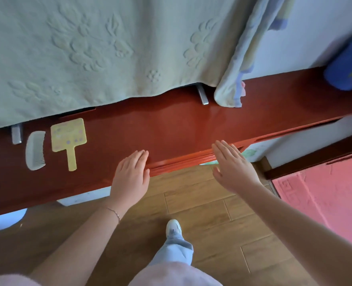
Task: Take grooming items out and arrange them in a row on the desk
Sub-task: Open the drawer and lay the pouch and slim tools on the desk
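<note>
A pale grey comb [35, 150] and a yellow hand mirror [68, 139] lie side by side on the left of the red-brown desk [181, 120]. My left hand [130, 175] rests flat, fingers straight, on the desk's front edge. My right hand [234, 165] is held flat with straight fingers over the front edge further right, above a narrow gap under the desktop. Neither hand holds anything.
A pale green embossed cloth [98, 50] drapes over something standing on the desk's back, with two metal feet showing. A striped towel [239, 79] hangs at the right. A blue object [348, 67] sits at the far right. A pink mat [324, 193] lies on the wood floor.
</note>
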A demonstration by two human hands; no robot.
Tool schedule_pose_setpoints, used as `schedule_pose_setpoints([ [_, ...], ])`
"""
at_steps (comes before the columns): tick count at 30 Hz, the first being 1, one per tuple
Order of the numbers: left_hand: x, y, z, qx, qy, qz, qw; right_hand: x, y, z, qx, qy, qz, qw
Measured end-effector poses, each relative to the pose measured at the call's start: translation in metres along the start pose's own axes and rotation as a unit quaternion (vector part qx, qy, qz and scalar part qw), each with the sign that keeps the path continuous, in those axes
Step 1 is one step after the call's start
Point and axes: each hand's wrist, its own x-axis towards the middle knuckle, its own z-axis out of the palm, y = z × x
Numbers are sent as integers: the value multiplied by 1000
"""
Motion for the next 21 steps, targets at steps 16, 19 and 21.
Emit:
schedule_pose_setpoints([
  [16,9,44,10,-9,-2,-102,995,43,43,6,26,13,-118,993],
  [19,3,58,5,-107,37,-161,981,37,46,0,224,76,-31,971],
  [21,-1,69,0,-281,75,-280,915,31,47,-8,443,8,100,891],
])
